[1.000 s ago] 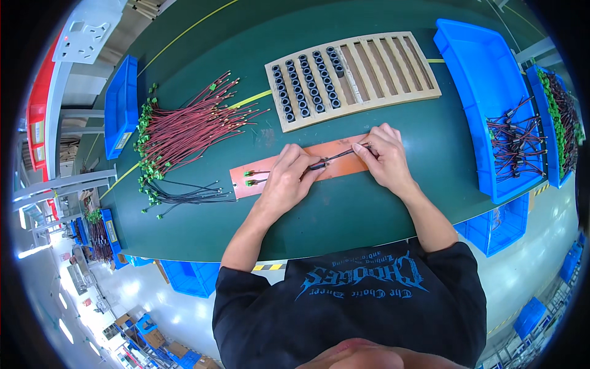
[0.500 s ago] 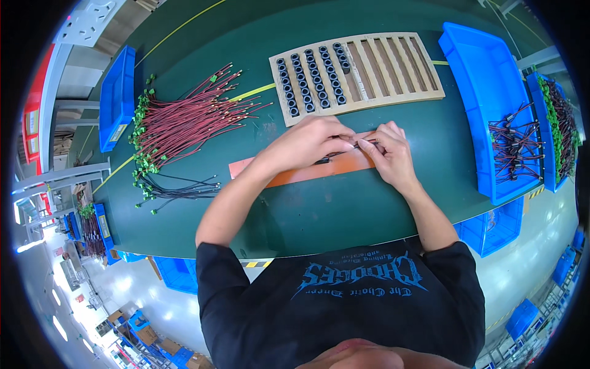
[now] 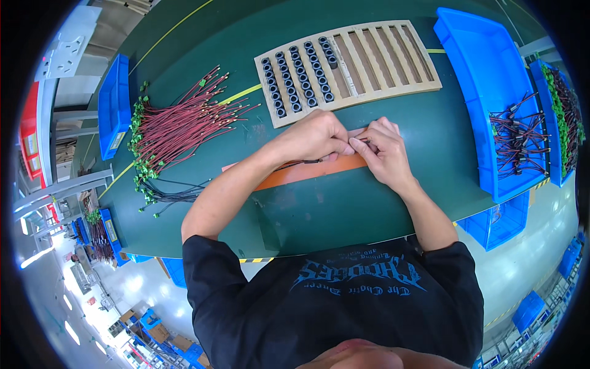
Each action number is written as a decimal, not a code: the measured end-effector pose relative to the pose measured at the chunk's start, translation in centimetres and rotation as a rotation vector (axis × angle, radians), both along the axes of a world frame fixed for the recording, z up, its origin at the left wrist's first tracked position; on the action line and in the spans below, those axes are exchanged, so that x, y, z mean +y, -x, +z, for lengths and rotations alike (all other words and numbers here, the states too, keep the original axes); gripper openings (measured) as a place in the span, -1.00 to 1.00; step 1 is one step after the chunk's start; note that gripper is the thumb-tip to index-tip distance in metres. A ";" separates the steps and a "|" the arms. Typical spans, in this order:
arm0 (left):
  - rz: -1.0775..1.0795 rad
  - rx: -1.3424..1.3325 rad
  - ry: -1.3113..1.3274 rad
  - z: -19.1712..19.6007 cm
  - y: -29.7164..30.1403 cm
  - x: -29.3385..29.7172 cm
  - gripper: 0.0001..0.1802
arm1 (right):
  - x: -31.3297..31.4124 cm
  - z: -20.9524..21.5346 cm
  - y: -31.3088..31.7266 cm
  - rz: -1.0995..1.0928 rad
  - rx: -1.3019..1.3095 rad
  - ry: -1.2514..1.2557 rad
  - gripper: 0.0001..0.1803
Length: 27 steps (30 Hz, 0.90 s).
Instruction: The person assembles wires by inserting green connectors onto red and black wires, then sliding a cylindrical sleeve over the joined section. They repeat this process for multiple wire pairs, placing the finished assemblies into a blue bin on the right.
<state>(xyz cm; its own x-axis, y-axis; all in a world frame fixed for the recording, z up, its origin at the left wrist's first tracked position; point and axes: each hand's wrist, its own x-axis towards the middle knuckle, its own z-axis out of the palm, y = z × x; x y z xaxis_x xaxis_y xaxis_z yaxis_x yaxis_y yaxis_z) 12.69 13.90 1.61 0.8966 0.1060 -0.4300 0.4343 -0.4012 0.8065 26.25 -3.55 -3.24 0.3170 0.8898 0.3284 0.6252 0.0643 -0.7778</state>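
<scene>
My left hand [image 3: 318, 136] and my right hand [image 3: 386, 152] meet above an orange strip [image 3: 307, 175] on the green table. A dark thin cable [image 3: 295, 163] with a black piece on it runs out from under my left hand along the strip. The left fingers are closed in a pinch on this cable. My right thumb and fingers are also pinched on the cable, close to the left fingertips. The fingers hide the part of the cable between them. Beyond my hands lies a wooden rack [image 3: 349, 66], its left slots holding rows of black rings [image 3: 302, 72].
To the left lie many red cables [image 3: 178, 120] with green connectors, and several black cables [image 3: 175, 192] nearer me. A blue bin [image 3: 115, 107] stands behind them. On the right, a large blue bin [image 3: 473, 80] holds finished-looking dark cables [image 3: 519, 138]; another blue bin [image 3: 556, 123] stands beside it.
My left hand has shifted slightly left and its fingers have curled in more. The cable's black piece has moved left. The whole view has shifted a little.
</scene>
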 end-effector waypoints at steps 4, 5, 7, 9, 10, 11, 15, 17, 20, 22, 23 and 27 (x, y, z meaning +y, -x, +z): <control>0.017 -0.027 -0.060 0.4 0.5 -0.1 -0.82 | 0.3 0.2 0.4 -0.035 0.020 0.014 -0.90; 0.011 -0.066 -0.095 0.9 0.9 -0.2 -0.81 | 0.3 0.2 0.1 -0.039 0.019 0.019 -0.89; 0.079 -0.233 -0.223 2.4 3.3 -0.1 -0.74 | -0.1 -0.3 -0.5 -0.028 -0.015 0.025 -0.88; 0.119 -0.360 -0.367 3.0 6.0 -0.7 -0.66 | -0.1 -0.4 -0.4 -0.038 -0.011 0.013 -0.86; 0.142 -0.405 -0.445 2.0 7.7 -1.5 -0.63 | 0.0 -0.3 -0.3 -0.036 0.004 0.005 -0.86; 0.169 -0.451 -0.525 1.0 9.0 -2.2 -0.59 | 0.1 -0.2 -0.3 -0.030 0.017 -0.004 -0.85; 0.238 -0.586 -0.732 -1.9 9.8 -4.1 -0.69 | 0.0 -0.2 -0.1 -0.031 -0.005 -0.004 -0.82; 0.282 -0.610 -0.745 -2.7 10.0 -4.7 -0.72 | 0.1 -0.2 0.0 -0.022 -0.004 -0.015 -0.81; 0.324 -0.589 -0.730 -3.3 10.1 -5.0 -0.72 | -0.1 -0.2 -0.1 -0.018 -0.009 -0.009 -0.80; 0.329 -0.512 -0.680 -3.1 9.9 -4.9 -0.71 | -0.2 -0.3 -0.2 -0.018 -0.036 -0.006 -0.80; 0.320 -0.514 -0.560 -2.5 9.5 -4.4 -0.69 | -0.1 -0.4 -0.3 -0.017 -0.052 -0.005 -0.80; 0.249 -0.333 -0.221 0.7 5.2 -1.4 -0.68 | 0.0 0.0 -0.3 -0.023 -0.025 -0.021 -0.83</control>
<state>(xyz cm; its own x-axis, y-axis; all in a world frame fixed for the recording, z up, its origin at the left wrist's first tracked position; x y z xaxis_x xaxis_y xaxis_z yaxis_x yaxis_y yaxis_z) 7.45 12.46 2.36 0.9176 0.3920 -0.0659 0.2710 -0.4956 0.8252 26.60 -3.57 -3.29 0.3291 0.8752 0.3545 0.6456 0.0654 -0.7609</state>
